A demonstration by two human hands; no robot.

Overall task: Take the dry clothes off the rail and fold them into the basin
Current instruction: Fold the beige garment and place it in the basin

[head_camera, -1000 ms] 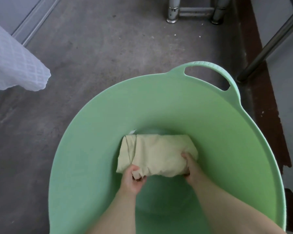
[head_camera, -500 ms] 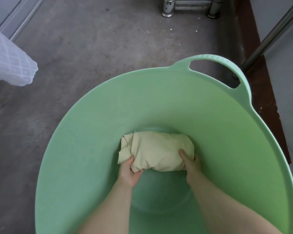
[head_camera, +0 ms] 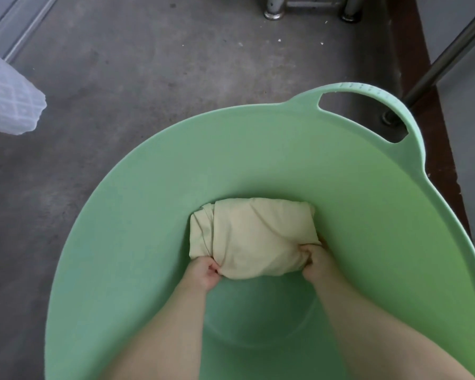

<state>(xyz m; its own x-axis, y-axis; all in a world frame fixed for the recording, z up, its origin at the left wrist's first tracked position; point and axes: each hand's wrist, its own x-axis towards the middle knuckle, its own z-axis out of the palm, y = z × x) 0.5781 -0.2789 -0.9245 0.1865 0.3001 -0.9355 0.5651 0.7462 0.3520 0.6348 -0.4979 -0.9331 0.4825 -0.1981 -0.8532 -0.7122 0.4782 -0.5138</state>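
The folded cream garment (head_camera: 252, 237) lay low in the green basin (head_camera: 148, 215), against its far wall. The left hand (head_camera: 205, 274) and right hand (head_camera: 317, 260) each clutched a near corner of it. A white mesh cloth (head_camera: 8, 100) hung at the left over the concrete floor (head_camera: 121, 78). A slanted metal pole (head_camera: 447, 50) stood just beyond the basin's handle (head_camera: 368, 89).

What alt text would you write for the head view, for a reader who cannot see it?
Seen from above, the left hand and right hand grip the near edge of a folded cream cloth inside a big green basin. The basin stands on a grey floor; white fabric hangs at far left.
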